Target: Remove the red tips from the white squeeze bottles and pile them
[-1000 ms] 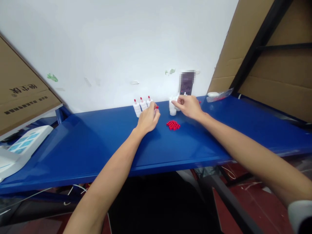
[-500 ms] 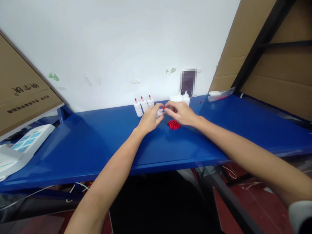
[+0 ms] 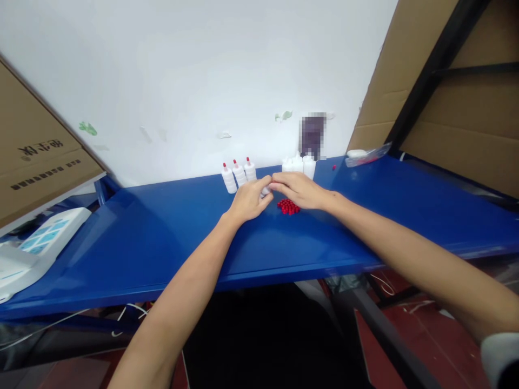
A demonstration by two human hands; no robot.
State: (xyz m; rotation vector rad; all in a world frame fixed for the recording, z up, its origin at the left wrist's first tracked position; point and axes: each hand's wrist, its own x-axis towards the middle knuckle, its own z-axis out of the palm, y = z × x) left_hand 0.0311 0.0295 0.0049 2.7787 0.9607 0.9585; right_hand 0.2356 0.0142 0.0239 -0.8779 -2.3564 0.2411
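Note:
My left hand (image 3: 250, 201) is closed around a small white squeeze bottle (image 3: 265, 190), which shows only in part between the fingers. Fingertips of my right hand (image 3: 302, 190) are pinched together at the bottle's tip, touching the left fingers. They cover the red cap seen there a moment earlier. A pile of small red caps (image 3: 288, 207) lies on the table just below my right hand. Behind my left hand stand three white bottles (image 3: 229, 182) with red tips. White bottles without red caps (image 3: 308, 167) stand upright behind my right hand, partly hidden by it.
The blue table (image 3: 162, 237) runs along a white wall. A single red cap (image 3: 334, 167) and a clear plastic bag (image 3: 367, 156) with red contents lie at the back right. A white device with blue panels (image 3: 52, 237) sits at the left; cardboard (image 3: 40, 146) borders that side.
My right fingers have closed in over the bottle's tip, so the red cap between my hands no longer shows. My left hand has barely moved.

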